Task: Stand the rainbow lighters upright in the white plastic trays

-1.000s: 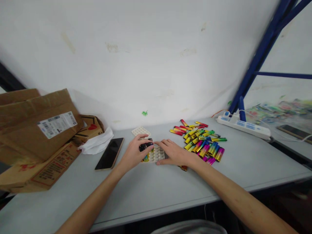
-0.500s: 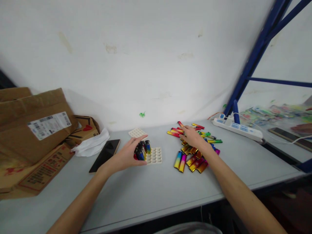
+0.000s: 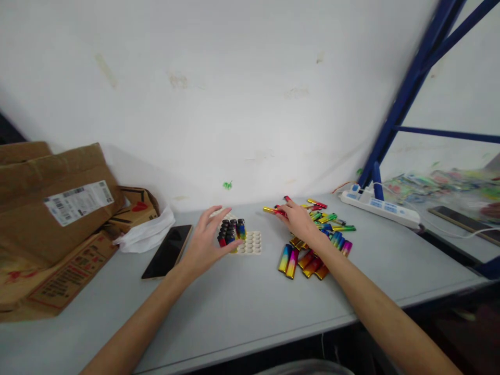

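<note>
My left hand is open beside the tray, its thumb and fingers spread around the near left of several upright lighters with black tops. They stand in the left part of a white tray with round holes; its right part shows bare holes. My right hand is pinched on a red and gold lighter that points left, at the far left of a loose heap. Shiny lighters in many colours lie in that heap, among them a blue and yellow lighter at its near edge. My right hand hides part of the heap.
Behind the first tray lies a second white tray, partly hidden. A black phone, white cloth or paper and cardboard boxes are on the left. A power strip and a blue metal frame are on the right.
My left hand has loosened from around the standing lighters, its fingers opening. My right hand has moved slightly left and now has a red and gold lighter in its fingers.
</note>
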A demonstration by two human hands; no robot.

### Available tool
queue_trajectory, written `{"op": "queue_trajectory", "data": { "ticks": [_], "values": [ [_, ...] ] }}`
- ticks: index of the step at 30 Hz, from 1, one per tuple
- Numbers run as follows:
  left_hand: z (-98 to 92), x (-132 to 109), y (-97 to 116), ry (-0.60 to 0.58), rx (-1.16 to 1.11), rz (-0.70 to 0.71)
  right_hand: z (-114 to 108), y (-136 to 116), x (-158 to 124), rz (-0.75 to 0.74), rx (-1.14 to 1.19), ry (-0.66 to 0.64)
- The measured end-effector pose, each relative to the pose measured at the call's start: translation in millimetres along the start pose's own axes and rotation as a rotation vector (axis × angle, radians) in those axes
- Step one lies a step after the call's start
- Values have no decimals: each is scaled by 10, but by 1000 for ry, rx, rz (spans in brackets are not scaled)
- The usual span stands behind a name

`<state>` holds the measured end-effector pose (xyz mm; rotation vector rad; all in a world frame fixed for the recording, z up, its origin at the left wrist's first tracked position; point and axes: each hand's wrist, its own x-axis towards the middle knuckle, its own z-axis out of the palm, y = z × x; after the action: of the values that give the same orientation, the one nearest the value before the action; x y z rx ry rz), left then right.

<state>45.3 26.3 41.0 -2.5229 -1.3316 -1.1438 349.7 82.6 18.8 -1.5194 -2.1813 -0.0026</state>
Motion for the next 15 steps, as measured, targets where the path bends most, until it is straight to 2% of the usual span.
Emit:
{"op": "queue_trajectory", "data": {
  "ticks": [3,5,8,10,12,15],
  "values": [
    [-107,41,149,237,10,39,-95,-118,-32,-115,444,3],
    [-150,56,222,256,-35,67,-138,-244,-66,-171,738,-65],
    [-156,49,278,108,-160,113,-163,-456,-124,-166,1037,-165],
    [-144,34,309,-10,-259,79,-155,-576,-160,-144,1146,-170],
    [-138,24,360,-113,-381,-29,-134,-662,-192,-133,1201,-153],
    [-140,25,465,-333,-606,-224,-93,-735,-224,-151,1218,-132]
  ]
}}
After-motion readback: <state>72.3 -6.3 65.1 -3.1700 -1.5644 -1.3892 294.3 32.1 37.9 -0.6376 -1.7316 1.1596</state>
